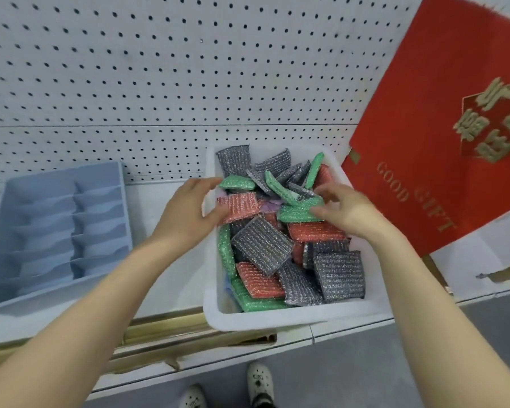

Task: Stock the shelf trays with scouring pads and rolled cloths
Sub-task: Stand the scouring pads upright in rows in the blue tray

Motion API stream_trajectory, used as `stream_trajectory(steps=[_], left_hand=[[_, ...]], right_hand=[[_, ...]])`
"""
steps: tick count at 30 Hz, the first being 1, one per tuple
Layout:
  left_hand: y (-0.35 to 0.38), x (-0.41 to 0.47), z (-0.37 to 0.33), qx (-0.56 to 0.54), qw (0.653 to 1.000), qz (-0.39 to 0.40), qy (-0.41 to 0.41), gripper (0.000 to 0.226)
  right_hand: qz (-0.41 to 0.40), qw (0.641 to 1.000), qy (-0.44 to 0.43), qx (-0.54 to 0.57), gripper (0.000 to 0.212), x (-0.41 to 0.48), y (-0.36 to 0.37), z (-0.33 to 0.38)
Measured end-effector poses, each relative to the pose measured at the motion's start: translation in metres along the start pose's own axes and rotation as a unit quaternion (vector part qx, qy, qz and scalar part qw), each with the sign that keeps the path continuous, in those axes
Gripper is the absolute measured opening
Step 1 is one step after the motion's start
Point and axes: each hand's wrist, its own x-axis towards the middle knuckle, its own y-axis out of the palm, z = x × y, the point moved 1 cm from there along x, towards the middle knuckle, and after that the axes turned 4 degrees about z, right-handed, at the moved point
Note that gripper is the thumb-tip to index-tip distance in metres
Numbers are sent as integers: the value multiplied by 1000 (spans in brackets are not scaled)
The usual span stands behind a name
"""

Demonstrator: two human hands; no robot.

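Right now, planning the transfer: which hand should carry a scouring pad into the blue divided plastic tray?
Left: the left hand touches a red scouring pad at the white plastic bin's left rim, nearest the blue divided tray; the right hand is farther.

Bare forearms enter from seven and five o'clock, ending in the left hand point(189, 213) and right hand point(351, 213). At six o'clock: white perforated clogs point(259, 384) with small dark markings.
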Motion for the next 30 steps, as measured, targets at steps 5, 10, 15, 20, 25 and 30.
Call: stream_trajectory(steps=[5, 10, 15, 20, 25, 30], left_hand=[[22, 25, -32, 202, 969, 133, 49, 51], [12, 40, -49, 183, 983, 9, -22, 26], [3, 73, -63, 121, 980, -151, 54, 38], [55, 111, -42, 194, 971, 134, 33, 63], [72, 112, -21, 203, 959, 197, 1, 86], [67, 114, -26, 254, 962, 96, 32, 60]], right_hand=[[81, 991, -26, -100, 60, 9, 15, 3], [-27, 996, -39, -70, 40, 11, -14, -10], [-121, 991, -64, -14, 40, 13, -45, -7], [-123, 992, -27, -10, 43, 32, -39, -8], [-101, 994, -50, -6, 43, 41, -18, -15], [-120, 991, -61, 6, 36, 47, -11, -15]])
